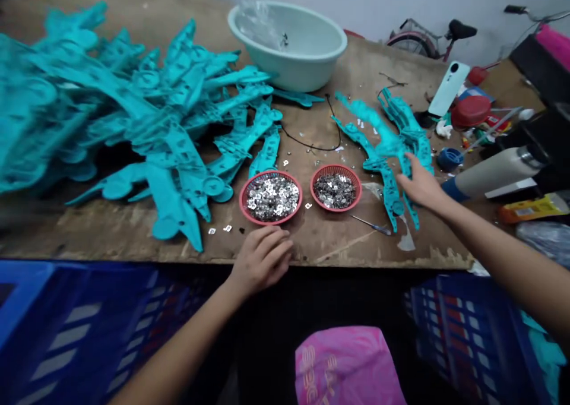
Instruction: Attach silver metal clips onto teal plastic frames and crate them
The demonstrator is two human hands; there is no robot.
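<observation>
At the right, my right hand point(418, 182) grips a teal plastic part point(378, 132) that is blurred; it lies over a few more teal parts point(414, 132). My left hand point(262, 256) rests at the table's front edge with its fingers curled, and whatever may be in them is hidden. Just beyond it stands a red basket point(241, 201) full of small shiny metal pieces point(274, 197). A second red basket point(358, 196) with darker small metal pieces point(335, 190) is between my hands. Near it lies a thin screwdriver point(374, 224).
A large pile of teal parts point(133, 108) covers the table's left. Behind stands a pale green basin point(294, 66) with clear plastic in it. A phone point(449, 89), a bottle point(494, 170) and clutter fill the right. Blue crates point(89, 334) stand below the table edge.
</observation>
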